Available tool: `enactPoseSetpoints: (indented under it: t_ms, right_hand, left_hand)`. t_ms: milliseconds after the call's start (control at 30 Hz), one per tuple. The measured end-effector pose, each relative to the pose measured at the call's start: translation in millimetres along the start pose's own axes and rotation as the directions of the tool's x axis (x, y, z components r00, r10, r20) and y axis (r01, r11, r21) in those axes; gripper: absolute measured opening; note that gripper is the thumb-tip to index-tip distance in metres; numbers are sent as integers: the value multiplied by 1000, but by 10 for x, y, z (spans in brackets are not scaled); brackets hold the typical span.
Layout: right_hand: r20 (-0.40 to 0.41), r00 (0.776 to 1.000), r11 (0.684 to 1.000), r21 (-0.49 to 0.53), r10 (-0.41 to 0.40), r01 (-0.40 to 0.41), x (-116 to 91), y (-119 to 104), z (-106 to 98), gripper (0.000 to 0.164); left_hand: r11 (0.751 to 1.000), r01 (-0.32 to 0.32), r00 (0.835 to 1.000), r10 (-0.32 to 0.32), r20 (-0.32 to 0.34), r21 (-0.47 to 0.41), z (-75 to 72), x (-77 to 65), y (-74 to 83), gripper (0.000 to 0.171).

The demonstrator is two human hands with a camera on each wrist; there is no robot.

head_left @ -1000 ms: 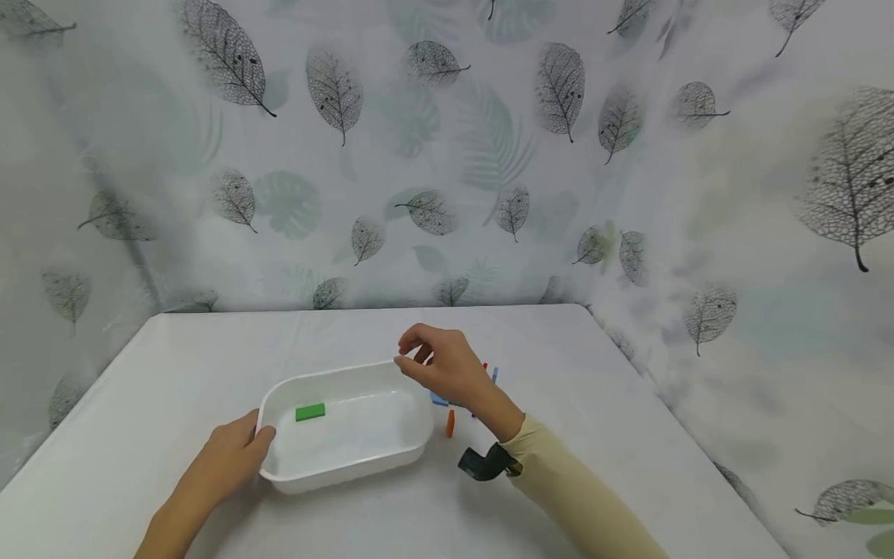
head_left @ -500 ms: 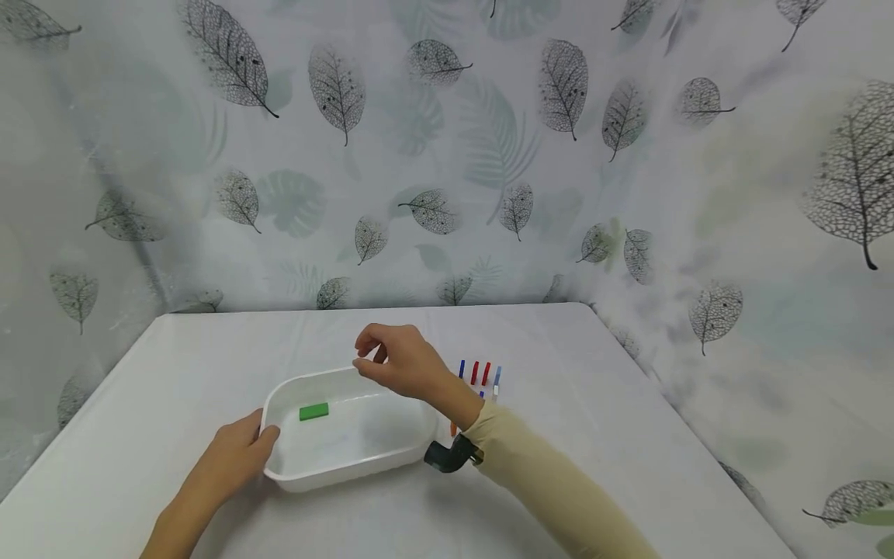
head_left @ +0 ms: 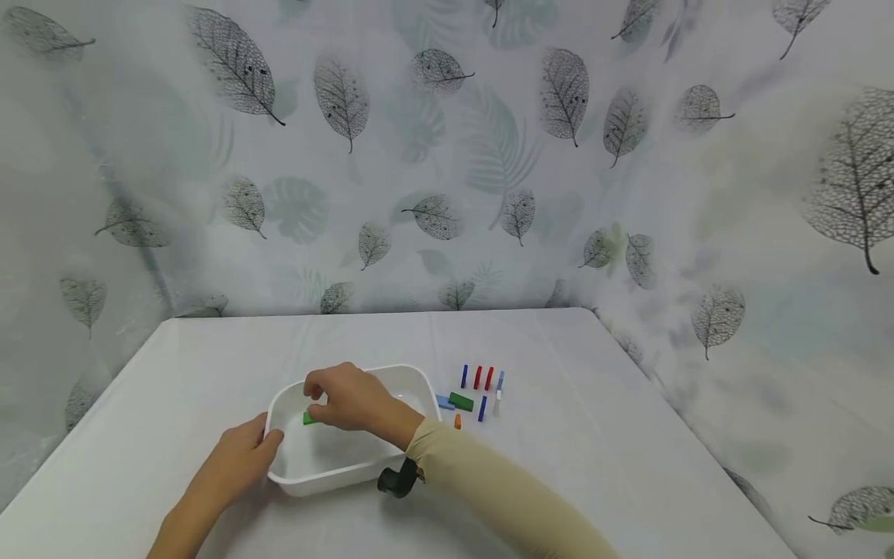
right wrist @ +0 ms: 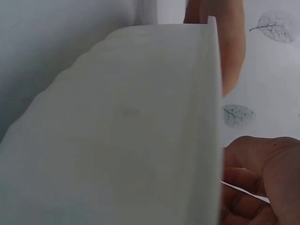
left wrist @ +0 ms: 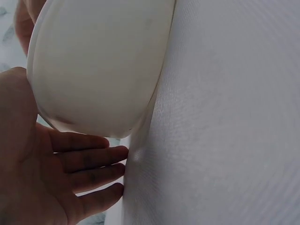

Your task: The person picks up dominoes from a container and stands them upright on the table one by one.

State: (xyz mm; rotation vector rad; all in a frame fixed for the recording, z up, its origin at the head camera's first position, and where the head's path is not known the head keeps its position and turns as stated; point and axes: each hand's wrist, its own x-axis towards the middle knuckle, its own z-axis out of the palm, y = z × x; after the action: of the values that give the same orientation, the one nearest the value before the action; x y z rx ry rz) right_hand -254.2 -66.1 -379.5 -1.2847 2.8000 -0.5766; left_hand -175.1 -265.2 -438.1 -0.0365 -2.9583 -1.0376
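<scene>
A white oblong tray [head_left: 352, 470] with a raised rim stands on the table. At its left end my left hand [head_left: 240, 458] holds it, thumb over the rim and fingers along the outer wall. The left wrist view shows those fingers [left wrist: 93, 159] nearly straight below the wall. My right hand [head_left: 345, 397] reaches over the tray with bent fingers, thumb and forefinger beside a small green block [head_left: 308, 418] lying inside. Part of that block is behind the hand. In the right wrist view, the tray wall hides the right fingertips, so whether they hold anything is unclear.
Right of the tray lie several small pieces: a dark green block [head_left: 461, 401], a light blue piece [head_left: 445, 403], red sticks [head_left: 489, 378], dark blue sticks [head_left: 482, 408], a white-and-blue piece [head_left: 499, 392] and an orange piece [head_left: 457, 421]. A leaf-patterned curtain [head_left: 433, 155] surrounds the white table [head_left: 594, 466].
My right hand has moved left and down, from above the tray's right end to beside the green block. The small pieces at the right have come into view. My left hand stays on the tray.
</scene>
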Motion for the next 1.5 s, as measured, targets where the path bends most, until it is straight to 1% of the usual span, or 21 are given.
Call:
enactPoseSetpoints:
  t_ms: [167,300,433,567,633,767,867,933,1067,1100,1233,1367,1433,1500]
  right_hand:
    - [60,996,992,-107,68,-61,81,-74,137,23]
    - [94,986,983,-130,138,-126,141,-86,217,23]
    - [124,980,981,-135,156,-139,189,-56,302,18]
    - [155,975,978,-157,159,-135,217,-13,371,15]
    - [169,973,976,-175,159,-129,223,-6,387,19]
    - [197,970,963,-252,146,-94,220,-10,400,27]
    - [213,966,953,-292,147,-81,201,-10,413,29]
    - [217,965,952,-295,147,-79,184,-11,415,25]
    - [228,965,954,-293,132,-61,164,-3,400,8]
    - [229,965,952,-300,127,-54,162,-1,395,8]
    - [221,968,937,-348,117,-34,144,17,389,19]
    - [193,976,919,-395,98,-14,100,28,394,21]
    - [175,980,921,-388,96,-21,62,37,389,23]
    - [148,985,938,-346,85,-29,4,54,362,25]
  left_hand:
    - [1000,-31,1000,31,-5,4,10,-29,3,48]
    - [1000,-22,1000,22,-6,14,-3,-24,21,48]
    - [1000,-7,1000,7,-1,22,-3,-3,26,49]
    - [1000,-2,1000,2,0,30,-2,4,27,49]
    - [1000,-7,1000,7,-4,31,0,-2,22,49]
    - [999,-15,1000,15,-5,32,0,-9,15,49]
    - [999,-20,1000,20,-1,30,-2,-1,15,48]
    - [999,-20,1000,20,1,27,-1,4,17,48]
    - [1000,-16,1000,16,2,26,6,0,15,49]
    - [1000,-17,1000,17,2,25,7,-2,17,49]
    - [999,-18,1000,18,-5,27,10,-2,25,48]
    - [999,-8,1000,9,-15,35,9,10,38,47]
    - [999,-1,1000,1,-18,37,11,13,42,46]
    - [999,2,1000,-2,-19,34,16,10,44,45]
